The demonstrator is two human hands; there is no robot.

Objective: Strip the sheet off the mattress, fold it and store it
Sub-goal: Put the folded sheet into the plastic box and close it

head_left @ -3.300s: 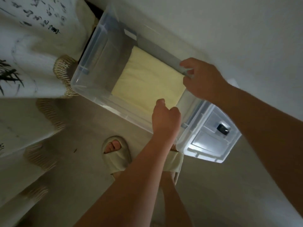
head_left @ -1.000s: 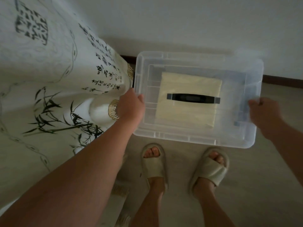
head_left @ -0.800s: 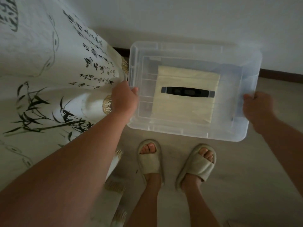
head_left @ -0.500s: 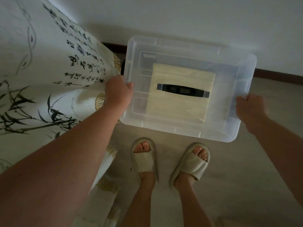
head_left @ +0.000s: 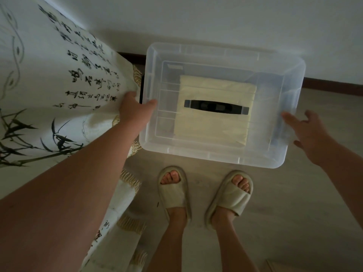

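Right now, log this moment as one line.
folded sheet in lidded storage box | left hand grips end | right hand open

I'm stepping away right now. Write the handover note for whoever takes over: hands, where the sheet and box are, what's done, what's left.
Left hand: grips the left end of the clear storage box, thumb over the lid edge.
Right hand: open, fingers spread by the right end of the box; contact unclear.
Folded yellow sheet: lies flat inside the box, seen through the clear lid with the black handle.
Box sits on the floor by the wall, beside the printed bed cover.
Done: sheet folded, boxed, lid on.
Left: check that the lid is seated, let go with the left hand.
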